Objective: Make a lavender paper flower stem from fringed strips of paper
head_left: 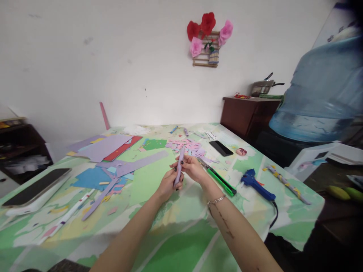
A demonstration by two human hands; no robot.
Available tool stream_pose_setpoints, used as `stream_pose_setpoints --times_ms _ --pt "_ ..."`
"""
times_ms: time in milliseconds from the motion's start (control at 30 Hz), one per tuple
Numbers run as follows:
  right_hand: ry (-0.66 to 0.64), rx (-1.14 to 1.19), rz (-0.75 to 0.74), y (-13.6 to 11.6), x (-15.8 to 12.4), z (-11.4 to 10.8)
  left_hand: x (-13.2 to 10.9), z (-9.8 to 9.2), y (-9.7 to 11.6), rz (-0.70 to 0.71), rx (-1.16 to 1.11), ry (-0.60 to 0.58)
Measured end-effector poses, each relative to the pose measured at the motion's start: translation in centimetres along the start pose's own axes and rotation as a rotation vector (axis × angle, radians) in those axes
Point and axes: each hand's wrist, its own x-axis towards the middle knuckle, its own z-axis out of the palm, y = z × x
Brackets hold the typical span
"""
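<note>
A narrow light-purple roll or strip of craft foam (pixel 178 172) stands tilted between my two hands, above the middle of the table. My left hand (pixel 169 183) has its fingers wrapped round the lower part. Higher up, my right hand (pixel 192 167) pinches the piece with thumb and fingers. Just beyond my hands lies a pile of small pink and purple scraps (pixel 185 146). A light-green sheet (pixel 150 177) is spread to the left of them. Close by my right forearm rests a green utility knife (pixel 222 180).
To the right lie a blue glue gun (pixel 258 185), a purple stick wound with yellow (pixel 287 184) and a black phone (pixel 221 148). Purple sheets (pixel 104 146), a red sheet (pixel 121 149), blue scraps (pixel 89 178) and another phone (pixel 36 187) are on the left. A water bottle (pixel 320 90) stands beyond.
</note>
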Motion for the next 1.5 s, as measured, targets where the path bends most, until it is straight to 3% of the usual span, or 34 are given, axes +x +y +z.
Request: stream_pose_setpoints --times_ms 133,300,600,933,1500 --pt "0.046 0.007 -0.012 0.0 0.1 -0.6 0.1 -0.1 0.1 0.097 0.158 0.010" --pt "0.056 -0.015 -0.015 0.2 0.3 -1.2 0.2 -0.3 0.1 0.008 0.230 0.063" --pt "0.069 -0.018 0.002 0.3 0.3 -0.9 0.3 -0.6 -0.4 0.015 0.225 0.058" --pt "0.292 0.052 -0.059 0.0 0.6 -1.5 0.5 -0.6 -0.5 -0.026 0.339 0.156" --pt "0.201 0.061 -0.069 -0.1 0.4 -1.1 0.1 -0.5 0.1 -0.085 0.066 0.167"
